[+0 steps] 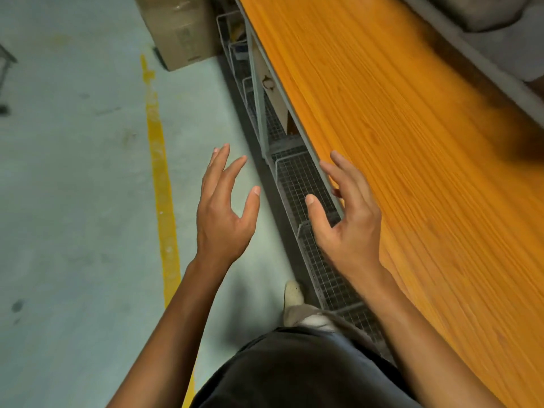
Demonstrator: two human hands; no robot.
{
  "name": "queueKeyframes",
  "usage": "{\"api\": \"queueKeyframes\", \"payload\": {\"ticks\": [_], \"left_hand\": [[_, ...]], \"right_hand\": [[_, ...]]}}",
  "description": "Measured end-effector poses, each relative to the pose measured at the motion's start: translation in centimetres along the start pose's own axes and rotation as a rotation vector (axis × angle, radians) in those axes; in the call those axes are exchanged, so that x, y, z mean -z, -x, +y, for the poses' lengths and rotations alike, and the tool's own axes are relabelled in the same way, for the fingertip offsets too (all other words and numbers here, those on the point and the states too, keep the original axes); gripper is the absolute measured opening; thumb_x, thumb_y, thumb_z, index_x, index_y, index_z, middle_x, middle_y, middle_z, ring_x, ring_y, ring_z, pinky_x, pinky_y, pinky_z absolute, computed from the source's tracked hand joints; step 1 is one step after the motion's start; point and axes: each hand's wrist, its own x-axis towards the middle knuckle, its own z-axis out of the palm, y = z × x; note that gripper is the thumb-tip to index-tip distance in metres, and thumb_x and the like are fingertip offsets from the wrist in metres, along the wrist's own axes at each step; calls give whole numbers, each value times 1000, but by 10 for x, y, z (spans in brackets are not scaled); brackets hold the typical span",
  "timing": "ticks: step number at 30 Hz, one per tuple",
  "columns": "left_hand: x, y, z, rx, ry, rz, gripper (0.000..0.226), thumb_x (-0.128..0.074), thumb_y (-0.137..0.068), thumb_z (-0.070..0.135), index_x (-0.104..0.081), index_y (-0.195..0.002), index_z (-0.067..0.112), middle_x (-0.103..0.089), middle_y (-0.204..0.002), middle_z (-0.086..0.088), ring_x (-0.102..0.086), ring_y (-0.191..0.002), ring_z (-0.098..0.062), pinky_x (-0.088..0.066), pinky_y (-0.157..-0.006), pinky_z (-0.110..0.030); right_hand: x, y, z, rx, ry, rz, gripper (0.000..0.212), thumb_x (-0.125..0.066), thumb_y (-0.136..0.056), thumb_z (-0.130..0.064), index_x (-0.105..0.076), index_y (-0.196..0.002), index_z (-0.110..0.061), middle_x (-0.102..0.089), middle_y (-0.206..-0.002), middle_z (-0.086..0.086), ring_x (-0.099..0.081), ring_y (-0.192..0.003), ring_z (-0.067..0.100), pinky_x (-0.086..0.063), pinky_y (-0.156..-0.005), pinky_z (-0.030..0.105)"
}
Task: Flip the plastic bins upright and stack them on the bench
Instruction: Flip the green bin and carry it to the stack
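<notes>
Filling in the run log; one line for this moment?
left hand: open, empty, over floor | right hand: open, empty, by bench edge | bins: none in view

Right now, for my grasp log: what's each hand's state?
Left hand: open, holding nothing.
Right hand: open, holding nothing.

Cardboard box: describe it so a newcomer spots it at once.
Follow the left edge of the long orange bench top toward the top of the view. The cardboard box stands on the grey floor there, just left of the wire baskets under the bench. It alone is brown and solid-sided; the baskets are see-through mesh.
</notes>
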Motion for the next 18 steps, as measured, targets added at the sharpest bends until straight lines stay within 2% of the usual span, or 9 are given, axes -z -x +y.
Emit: {"api": "queueKeyframes", "payload": {"ticks": [8, 14, 18], "left_hand": [[-19, -133, -44, 20, -32, 86, 44, -58, -94, 19, -56, -135, 4, -44, -153, -18, -34, -148, -30, -30, -120, -33], [-29, -227, -111, 40, -24, 111, 45, -56, -94, 23, -56, -135, 5, -44, -153, -17, -34, -147, -29, -28, -119, -24], [-29, -306, -169, 5, 2, 113, 44, -56, -94, 22, -57, -133, 2, -44, -152, -19, -36, -146, -33, -30, -119, -31]], "right_hand": [[-72, -140, 22, 62, -19, -83, 47, -63, -91, -23, -57, -134, -5, -50, -146, 14, -49, -135, 26, -51, -97, 52], [-148, -230, 45, 74, -15, -60, 45, -64, -91, -20, -58, -133, -4, -51, -146, 14, -49, -135, 27, -51, -97, 52], [-211, -297, 58, 74, -3, -13, 45, -64, -91, -20, -58, -132, -4, -52, -145, 16, -50, -135, 27, -50, -98, 53]]}}
